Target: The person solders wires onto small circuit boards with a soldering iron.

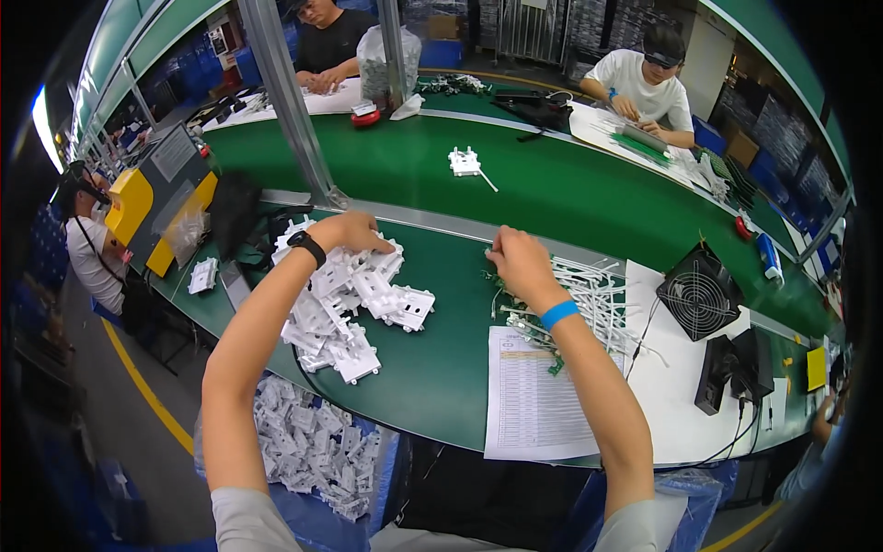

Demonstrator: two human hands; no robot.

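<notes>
A green tabletop (441,368) curves across a busy workshop, with a second green belt (552,184) beyond it and other people seated at its far side.

The left hand (348,232), a black watch (306,247) on its wrist, is curled with fingers bent down onto the top of a pile of white plastic parts (345,308); whether it actually grips 1 of them cannot be told. The pile spreads from the hand toward 6 o'clock.

The right hand (518,262), with a blue wristband (557,314), has its fingers drawn together, pinching at the near end of a bundle of white ties (593,294) that fans out toward 3 o'clock from it. The 2 hands are well apart.

A printed sheet (529,405) lies at 6 o'clock of the right hand, partly under the forearm. A black fan (699,296) sits at 3 o'clock, just past the ties. A bin of more white parts (313,442) stands below the tabletop edge at 7 o'clock. 1 lone white part (464,162) lies on the far belt at 12 o'clock.
</notes>
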